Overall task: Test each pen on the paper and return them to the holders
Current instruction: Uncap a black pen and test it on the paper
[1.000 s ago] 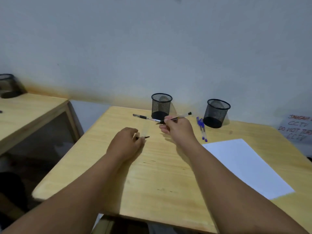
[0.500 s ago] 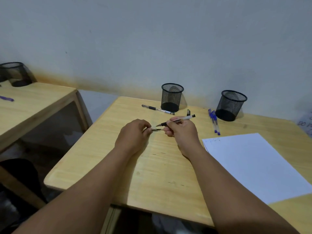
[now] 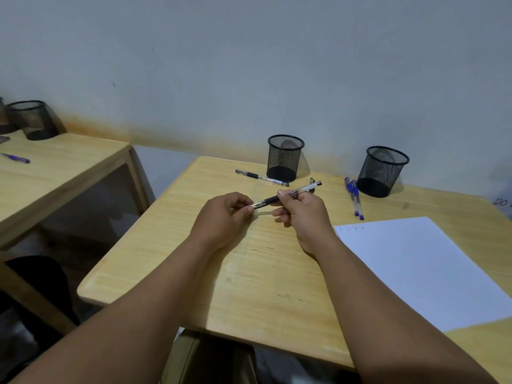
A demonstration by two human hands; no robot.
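Observation:
My right hand [image 3: 300, 214] grips a black-grip pen [image 3: 304, 188] by its barrel, above the wooden table [image 3: 249, 273]. My left hand [image 3: 221, 217] pinches the pen's cap at the pen's tip end, where the two meet. Another black pen [image 3: 261, 177] lies in front of the left mesh holder [image 3: 284, 157]. Two blue pens [image 3: 354, 198] lie side by side next to the right mesh holder [image 3: 382, 171]. A white sheet of paper [image 3: 424, 270] with small scribbles at its top left corner lies on the right of the table.
A second wooden table [image 3: 55, 173] stands to the left with a black mesh holder [image 3: 33, 119] and a purple pen [image 3: 16, 158] on it. A small dark item [image 3: 312, 182] lies behind the held pen. The wall runs close behind the holders.
My hands came together: the left hand brought the cap up to the tip of the pen in my right hand. The camera view shifted left and down.

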